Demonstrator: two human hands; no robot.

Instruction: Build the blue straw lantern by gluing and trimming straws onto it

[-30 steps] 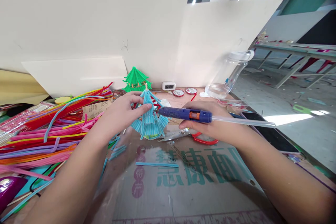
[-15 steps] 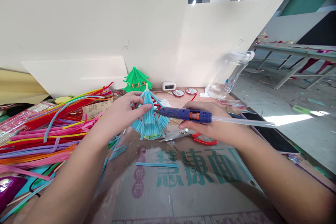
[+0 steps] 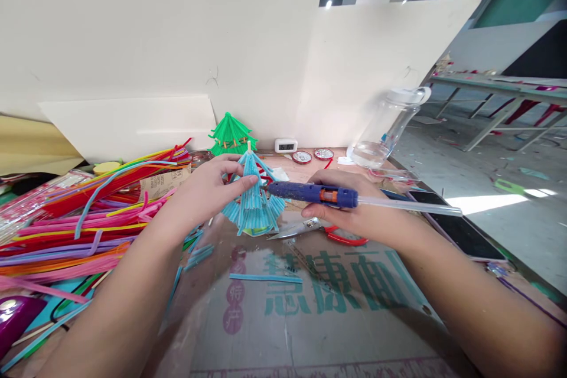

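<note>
My left hand (image 3: pixel 208 188) pinches the upper part of a small blue tiered tree (image 3: pixel 253 204) made of pipe cleaners, holding it upright over the cardboard sheet (image 3: pixel 310 307). My right hand (image 3: pixel 354 208) is wrapped round a blue glue gun (image 3: pixel 312 192), whose nozzle touches the tree's right side. A clear glue stick (image 3: pixel 410 207) sticks out of the gun's back towards the right. Red-handled scissors (image 3: pixel 323 229) lie under my right hand.
A heap of coloured pipe cleaners (image 3: pixel 88 212) fills the left. A green tiered tree (image 3: pixel 231 134), a small white clock (image 3: pixel 285 144) and round red tins (image 3: pixel 312 155) stand by the white wall board. A clear bottle (image 3: pixel 385 127) and a phone (image 3: pixel 456 221) lie at the right edge. Cut blue pieces (image 3: pixel 264 277) lie on the cardboard.
</note>
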